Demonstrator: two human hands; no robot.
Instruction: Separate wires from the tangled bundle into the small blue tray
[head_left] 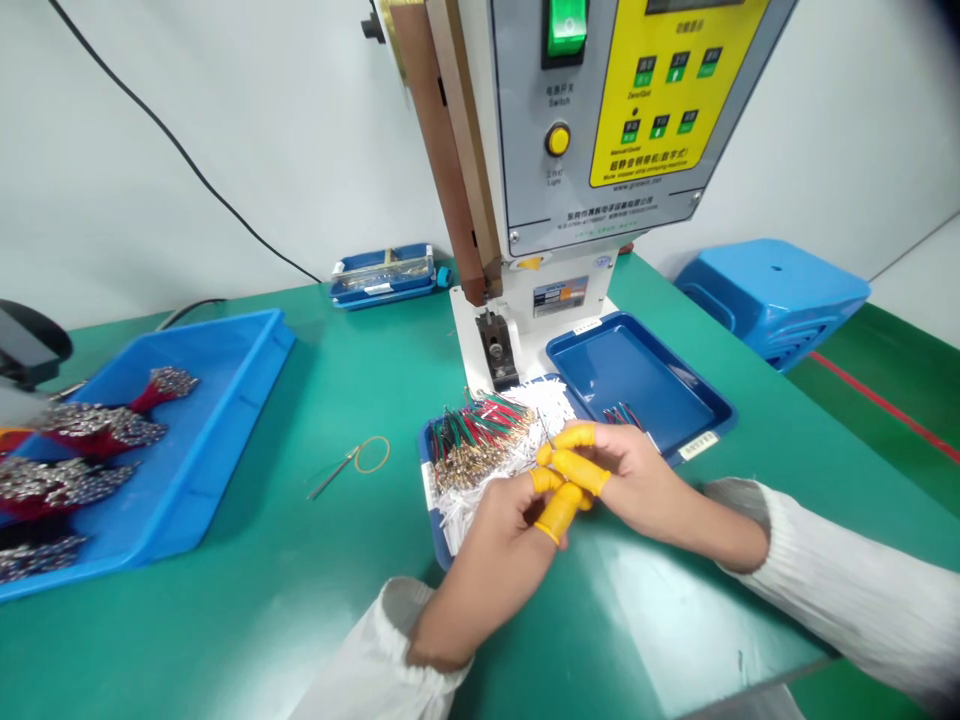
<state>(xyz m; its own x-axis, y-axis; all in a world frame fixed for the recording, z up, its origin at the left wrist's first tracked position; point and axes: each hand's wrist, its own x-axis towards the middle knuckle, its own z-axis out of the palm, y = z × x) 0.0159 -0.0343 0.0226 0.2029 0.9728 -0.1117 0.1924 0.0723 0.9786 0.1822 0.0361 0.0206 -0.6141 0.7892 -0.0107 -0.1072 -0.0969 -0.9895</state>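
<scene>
My left hand (510,545) and my right hand (637,480) meet just over the front right of a blue tray (433,510). Yellow finger cots cover the thumb and fingertips that show on both hands. A thin dark wire (545,428) sticks up from the pinched fingertips of my right hand. My left hand is closed too, its fingertips pressed against the right ones, and what lies between them is hidden. Red, green and black wires with brassy terminals (480,450) fill the tray beneath, along with many white strips (551,402).
A crimping machine (499,350) stands behind the tray. At its right a dark blue tray (637,370) holds a few wires. Large blue bin (217,440) with wire bundles at left; rubber band (373,455) on the table; small trays (384,275) behind; blue stool (780,285) at right.
</scene>
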